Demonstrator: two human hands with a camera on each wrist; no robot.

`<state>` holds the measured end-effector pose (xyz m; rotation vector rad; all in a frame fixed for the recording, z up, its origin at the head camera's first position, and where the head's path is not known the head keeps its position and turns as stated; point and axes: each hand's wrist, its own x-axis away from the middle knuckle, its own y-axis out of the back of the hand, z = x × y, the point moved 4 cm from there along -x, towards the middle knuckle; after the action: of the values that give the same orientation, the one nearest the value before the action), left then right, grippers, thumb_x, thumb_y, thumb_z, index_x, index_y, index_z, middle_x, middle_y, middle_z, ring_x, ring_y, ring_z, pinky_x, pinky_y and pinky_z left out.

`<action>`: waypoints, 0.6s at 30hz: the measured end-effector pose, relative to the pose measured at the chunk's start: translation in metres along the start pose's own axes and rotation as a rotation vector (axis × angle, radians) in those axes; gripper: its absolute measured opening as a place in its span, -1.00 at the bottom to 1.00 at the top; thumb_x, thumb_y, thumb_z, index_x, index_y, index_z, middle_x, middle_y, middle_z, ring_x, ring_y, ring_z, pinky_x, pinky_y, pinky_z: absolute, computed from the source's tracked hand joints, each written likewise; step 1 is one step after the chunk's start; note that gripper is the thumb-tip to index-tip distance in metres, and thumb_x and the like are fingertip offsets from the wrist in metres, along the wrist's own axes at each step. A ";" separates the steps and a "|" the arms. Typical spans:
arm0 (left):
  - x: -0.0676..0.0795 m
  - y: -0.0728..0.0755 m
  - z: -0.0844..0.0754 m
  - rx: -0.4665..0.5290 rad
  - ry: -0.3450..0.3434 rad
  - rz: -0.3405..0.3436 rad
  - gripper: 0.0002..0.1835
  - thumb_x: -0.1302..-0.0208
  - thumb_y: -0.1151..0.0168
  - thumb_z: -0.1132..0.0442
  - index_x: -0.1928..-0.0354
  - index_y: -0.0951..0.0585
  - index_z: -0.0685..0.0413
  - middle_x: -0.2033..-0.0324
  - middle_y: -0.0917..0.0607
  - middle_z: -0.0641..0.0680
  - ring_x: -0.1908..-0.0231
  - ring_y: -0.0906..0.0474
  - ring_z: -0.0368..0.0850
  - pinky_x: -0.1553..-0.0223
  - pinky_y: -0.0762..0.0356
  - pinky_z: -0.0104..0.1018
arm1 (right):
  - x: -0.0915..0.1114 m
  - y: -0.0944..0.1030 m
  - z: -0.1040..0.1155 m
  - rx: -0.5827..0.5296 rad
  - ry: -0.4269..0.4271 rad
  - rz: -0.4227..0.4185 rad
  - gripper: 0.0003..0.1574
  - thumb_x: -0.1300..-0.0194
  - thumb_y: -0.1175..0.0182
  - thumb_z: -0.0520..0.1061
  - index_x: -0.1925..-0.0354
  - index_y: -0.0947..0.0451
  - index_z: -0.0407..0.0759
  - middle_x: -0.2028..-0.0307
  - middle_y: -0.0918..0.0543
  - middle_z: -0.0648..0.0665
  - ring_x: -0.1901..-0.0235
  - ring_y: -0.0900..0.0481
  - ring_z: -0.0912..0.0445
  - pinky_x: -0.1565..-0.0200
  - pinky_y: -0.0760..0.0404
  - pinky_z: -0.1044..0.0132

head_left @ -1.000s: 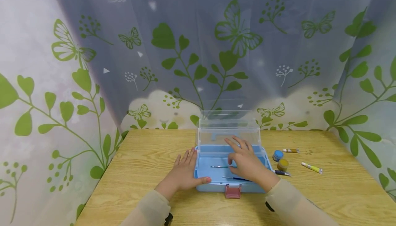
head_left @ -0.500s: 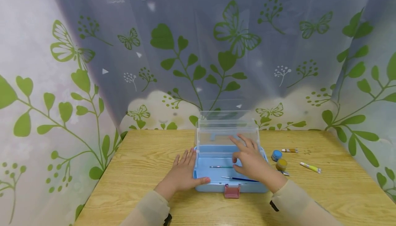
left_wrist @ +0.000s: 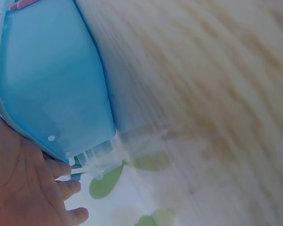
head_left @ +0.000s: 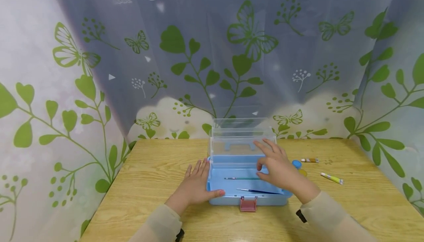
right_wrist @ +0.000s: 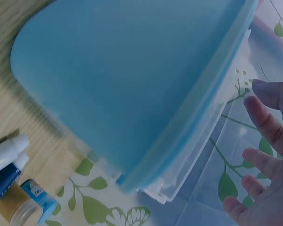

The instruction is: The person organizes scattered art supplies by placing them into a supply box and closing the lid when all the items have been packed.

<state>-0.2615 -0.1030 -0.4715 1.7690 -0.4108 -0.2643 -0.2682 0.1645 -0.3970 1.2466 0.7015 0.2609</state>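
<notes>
A light blue plastic box (head_left: 226, 200) with a raised clear lid (head_left: 243, 146) stands on the table. Inside lie two paintbrushes: a slim greenish one (head_left: 243, 178) and, nearer the front, a dark blue one (head_left: 260, 191). My left hand (head_left: 193, 188) rests on the box's left edge, fingers straight, thumb at the front corner. Above the box's right side hovers my right hand (head_left: 278, 170), index finger and thumb bent close together, other fingers spread. The right wrist view shows nothing between the fingers of that hand (right_wrist: 273, 155), off beside the box's rim (right_wrist: 188, 117).
Right of the box stand a blue paint jar (head_left: 296, 164) and a yellow one (head_left: 303, 172), partly behind the right hand. A brown paint tube (head_left: 309, 160) and a yellow paint tube (head_left: 332, 178) lie farther right. A pink latch (head_left: 248, 205) hangs at the box's front.
My right hand has moved rightward over the box, uncovering more of both paintbrushes and the lid's handle, and now covers part of the jars. My left hand has stayed in place.
</notes>
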 end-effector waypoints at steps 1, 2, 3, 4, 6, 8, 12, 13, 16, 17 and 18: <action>0.000 0.000 0.000 -0.003 0.001 0.000 0.28 -0.15 0.16 -0.66 -0.59 0.13 0.19 -0.58 0.20 0.13 -0.55 0.30 0.12 -0.47 0.33 0.20 | 0.000 0.001 -0.001 -0.003 -0.004 0.001 -0.62 -0.04 -0.57 -0.02 0.57 -0.51 0.26 -0.50 -0.21 -0.21 -0.49 0.07 -0.29 -0.26 -0.04 -0.48; 0.000 0.000 0.000 -0.007 0.000 0.000 0.28 -0.15 0.17 -0.67 -0.59 0.13 0.19 -0.58 0.20 0.13 -0.55 0.30 0.12 -0.47 0.33 0.20 | 0.001 0.003 -0.002 -0.005 -0.009 0.003 -0.62 -0.05 -0.56 -0.02 0.57 -0.51 0.25 -0.50 -0.21 -0.21 -0.49 0.07 -0.29 -0.25 -0.05 -0.48; 0.000 -0.001 0.000 -0.009 0.000 0.000 0.29 -0.14 0.18 -0.68 -0.59 0.13 0.19 -0.58 0.21 0.13 -0.55 0.30 0.11 -0.47 0.34 0.20 | 0.002 0.005 -0.003 -0.004 -0.014 0.004 -0.62 -0.05 -0.56 -0.02 0.57 -0.51 0.26 -0.50 -0.21 -0.21 -0.49 0.07 -0.29 -0.24 -0.07 -0.49; 0.000 0.000 0.000 -0.013 0.000 0.000 0.29 -0.13 0.19 -0.69 -0.59 0.13 0.18 -0.58 0.21 0.12 -0.55 0.30 0.11 -0.47 0.34 0.20 | 0.002 0.006 -0.004 -0.002 -0.018 0.002 -0.62 -0.04 -0.57 -0.02 0.57 -0.51 0.26 -0.50 -0.21 -0.21 -0.49 0.06 -0.29 -0.23 -0.09 -0.49; 0.000 -0.001 0.000 -0.010 -0.001 0.001 0.29 -0.14 0.18 -0.68 -0.59 0.13 0.18 -0.58 0.21 0.12 -0.55 0.30 0.11 -0.47 0.34 0.20 | 0.004 0.010 -0.006 0.002 -0.028 0.003 -0.63 -0.04 -0.57 -0.03 0.58 -0.51 0.26 -0.50 -0.20 -0.21 -0.49 0.06 -0.30 -0.21 -0.11 -0.50; 0.000 -0.001 0.000 -0.007 -0.002 0.001 0.28 -0.14 0.17 -0.67 -0.59 0.13 0.19 -0.58 0.20 0.12 -0.55 0.30 0.12 -0.47 0.35 0.20 | 0.006 0.014 -0.009 0.008 -0.036 -0.005 -0.62 -0.04 -0.57 -0.03 0.58 -0.52 0.27 -0.49 -0.21 -0.22 -0.48 0.05 -0.30 -0.19 -0.14 -0.51; 0.000 -0.001 0.000 -0.005 -0.002 0.001 0.29 -0.14 0.17 -0.68 -0.59 0.12 0.19 -0.58 0.20 0.13 -0.55 0.30 0.12 -0.47 0.34 0.20 | 0.009 0.023 -0.015 0.019 -0.050 -0.012 -0.63 -0.02 -0.58 -0.03 0.58 -0.52 0.26 -0.48 -0.23 -0.24 -0.47 0.02 -0.32 -0.17 -0.14 -0.53; 0.000 -0.001 0.000 -0.005 -0.003 0.000 0.29 -0.14 0.17 -0.68 -0.59 0.12 0.20 -0.58 0.20 0.13 -0.55 0.30 0.12 -0.47 0.34 0.20 | 0.010 0.024 -0.017 0.024 -0.055 -0.013 -0.63 -0.02 -0.58 -0.03 0.58 -0.53 0.26 -0.48 -0.23 -0.25 -0.47 0.01 -0.32 -0.17 -0.15 -0.53; -0.001 -0.001 0.001 -0.008 0.000 -0.002 0.29 -0.14 0.16 -0.67 -0.59 0.13 0.20 -0.58 0.21 0.13 -0.55 0.31 0.11 -0.47 0.34 0.19 | 0.013 0.031 -0.022 0.017 -0.068 -0.014 -0.64 -0.02 -0.58 -0.04 0.58 -0.53 0.25 -0.48 -0.23 -0.26 -0.46 0.01 -0.33 -0.18 -0.13 -0.53; -0.001 -0.002 0.001 -0.008 0.001 -0.003 0.29 -0.15 0.15 -0.67 -0.59 0.13 0.20 -0.58 0.21 0.13 -0.55 0.30 0.11 -0.47 0.34 0.19 | 0.014 0.033 -0.024 0.013 -0.070 -0.018 -0.64 -0.02 -0.58 -0.05 0.58 -0.54 0.24 -0.48 -0.23 -0.27 -0.46 0.01 -0.35 -0.17 -0.13 -0.54; -0.001 -0.002 0.001 -0.007 0.002 -0.004 0.28 -0.16 0.14 -0.66 -0.59 0.13 0.20 -0.58 0.21 0.12 -0.55 0.31 0.11 -0.47 0.34 0.19 | 0.016 0.035 -0.026 0.010 -0.070 -0.026 -0.64 -0.01 -0.58 -0.05 0.58 -0.55 0.24 -0.47 -0.24 -0.29 -0.45 0.00 -0.35 -0.16 -0.14 -0.54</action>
<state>-0.2625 -0.1030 -0.4734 1.7629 -0.4042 -0.2670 -0.2656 0.2041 -0.3739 1.2495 0.6586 0.1912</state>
